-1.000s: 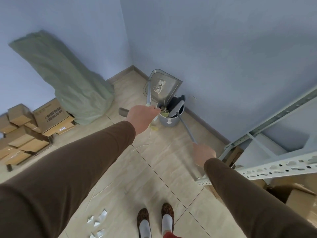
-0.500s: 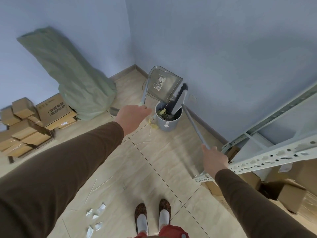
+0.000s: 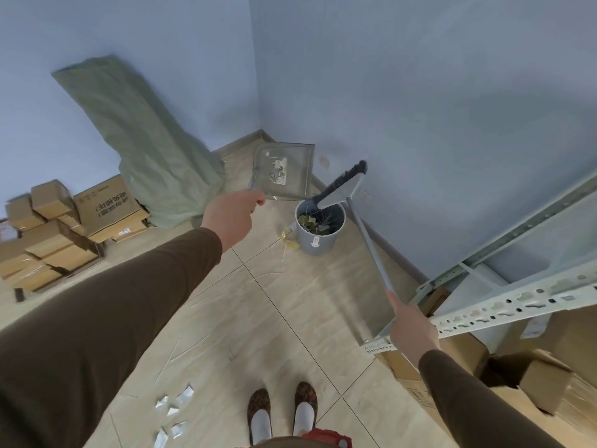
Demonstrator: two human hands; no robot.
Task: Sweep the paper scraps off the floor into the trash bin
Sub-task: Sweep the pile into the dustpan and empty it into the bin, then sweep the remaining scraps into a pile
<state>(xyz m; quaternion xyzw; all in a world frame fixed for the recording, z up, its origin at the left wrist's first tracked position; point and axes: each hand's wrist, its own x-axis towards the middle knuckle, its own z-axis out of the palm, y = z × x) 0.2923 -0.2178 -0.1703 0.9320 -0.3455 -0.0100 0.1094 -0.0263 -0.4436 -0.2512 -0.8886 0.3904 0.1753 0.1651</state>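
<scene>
My left hand (image 3: 230, 212) grips the handle of a clear grey dustpan (image 3: 286, 171), held up and tilted left of and above the grey trash bin (image 3: 318, 232). The bin stands near the wall corner with yellowish scraps inside. My right hand (image 3: 410, 324) holds the grey handle of a broom (image 3: 344, 185); its dark bristles are raised over the bin's rim. Several white paper scraps (image 3: 174, 412) lie on the tile floor left of my feet. A few yellow scraps (image 3: 287, 242) lie beside the bin.
A large green sack (image 3: 142, 140) leans on the left wall. Stacked cardboard boxes (image 3: 64, 227) sit at far left. A metal shelving rack (image 3: 504, 286) with boxes beneath stands on the right. My feet (image 3: 281, 412) are at the bottom centre.
The broom head has risen out of the bin and now sits above its rim. The dustpan has swung left, away from over the bin. My right hand has pulled back.
</scene>
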